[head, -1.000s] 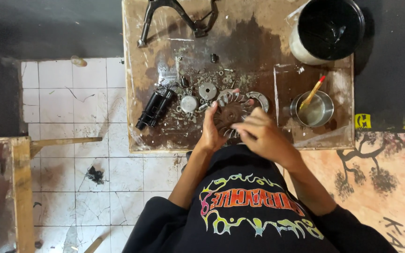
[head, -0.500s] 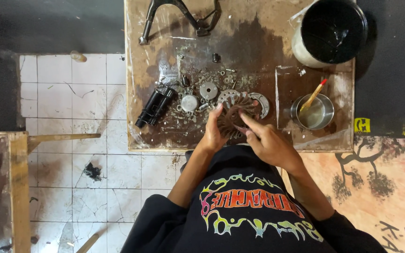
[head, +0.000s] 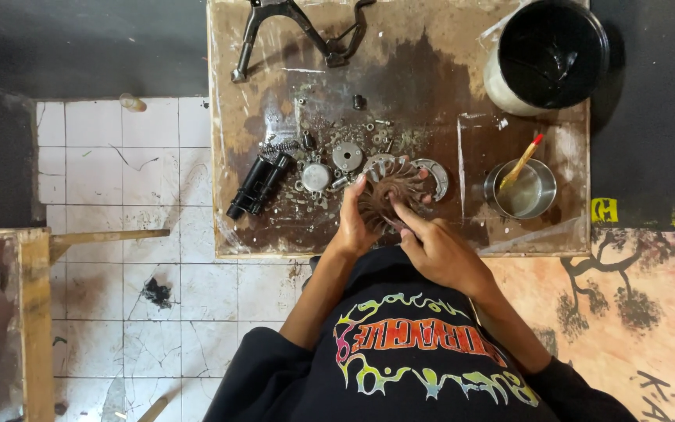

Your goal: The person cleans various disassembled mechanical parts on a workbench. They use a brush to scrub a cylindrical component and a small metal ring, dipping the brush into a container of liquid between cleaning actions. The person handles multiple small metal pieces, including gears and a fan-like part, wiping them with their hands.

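Rust-brown and finned, the fan disc sits near the front edge of the wooden board, its flat face turned up toward the camera, so it has no long axis to speak of. The left hand cups its left rim, fingers curled against the fins and closed on the disc. The right hand comes in from the lower right, forefinger stretched out onto the disc's lower face and the rest loosely bent; whether it grips or only touches, I cannot tell. Both hands meet the disc, the left more fully wrapped about it. Left of the disc lie a small round cap and a black cylinder; right of it stands a metal cup with a brush, and beyond that a black bucket.
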